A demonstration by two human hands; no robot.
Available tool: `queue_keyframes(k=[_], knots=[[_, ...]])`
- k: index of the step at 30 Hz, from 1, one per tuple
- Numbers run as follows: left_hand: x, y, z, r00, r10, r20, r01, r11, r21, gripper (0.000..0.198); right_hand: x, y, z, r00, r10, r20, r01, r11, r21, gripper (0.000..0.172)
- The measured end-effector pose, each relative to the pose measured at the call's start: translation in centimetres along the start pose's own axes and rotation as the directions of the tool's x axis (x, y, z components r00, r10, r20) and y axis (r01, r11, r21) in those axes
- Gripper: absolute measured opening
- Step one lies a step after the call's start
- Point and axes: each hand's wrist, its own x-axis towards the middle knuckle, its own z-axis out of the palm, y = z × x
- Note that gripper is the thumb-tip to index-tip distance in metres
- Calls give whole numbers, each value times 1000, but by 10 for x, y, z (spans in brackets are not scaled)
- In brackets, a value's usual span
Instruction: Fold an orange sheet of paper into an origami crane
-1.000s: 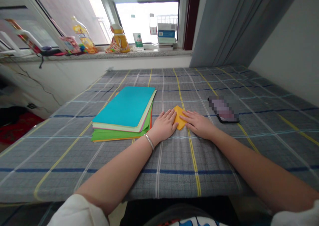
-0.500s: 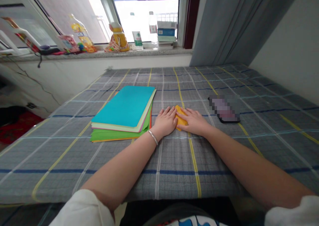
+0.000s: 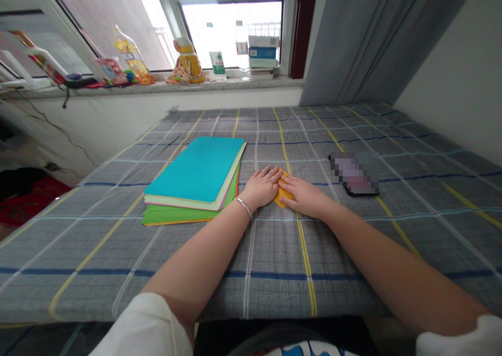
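A small piece of folded orange paper (image 3: 283,195) lies on the checked cloth between my two hands. My left hand (image 3: 262,185) rests flat at its left edge, fingers stretched out and pointing away from me, with a silver bangle (image 3: 243,207) at the wrist. From the other side my right hand (image 3: 306,193) lies flat with its fingers over the paper's right and upper part. The fingertips of both hands come close together near the top of the paper. Parts of the paper are hidden beneath the fingers.
Left of my hands is a stack of coloured paper sheets (image 3: 198,168), blue on top and green below. A phone (image 3: 355,175) lies to the right on the grey checked cloth (image 3: 188,288). Bottles and boxes line the windowsill (image 3: 235,84) behind.
My left hand has shifted slightly right, its fingers now reaching over the paper's upper left edge. My right hand's fingers have slid a little left, nearer the left fingertips.
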Motion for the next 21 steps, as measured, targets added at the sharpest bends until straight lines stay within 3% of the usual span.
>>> queue_keyframes(k=[6, 12, 17, 21], knots=[[4, 2, -1, 1000, -25, -6, 25, 1000, 11, 55, 10, -1, 4, 986, 122, -112, -125, 992, -23, 52], [5, 0, 3, 999, 1, -34, 1, 999, 38, 56, 12, 3, 2, 981, 195, 2, -193, 976, -101, 74], [7, -1, 6, 998, -22, -58, 22, 1000, -8, 56, 7, 2, -1, 976, 208, 66, -204, 977, -61, 94], [9, -2, 6, 998, -23, -57, 20, 999, -50, 74, 5, 6, 2, 970, 228, 82, -225, 973, -45, 110]])
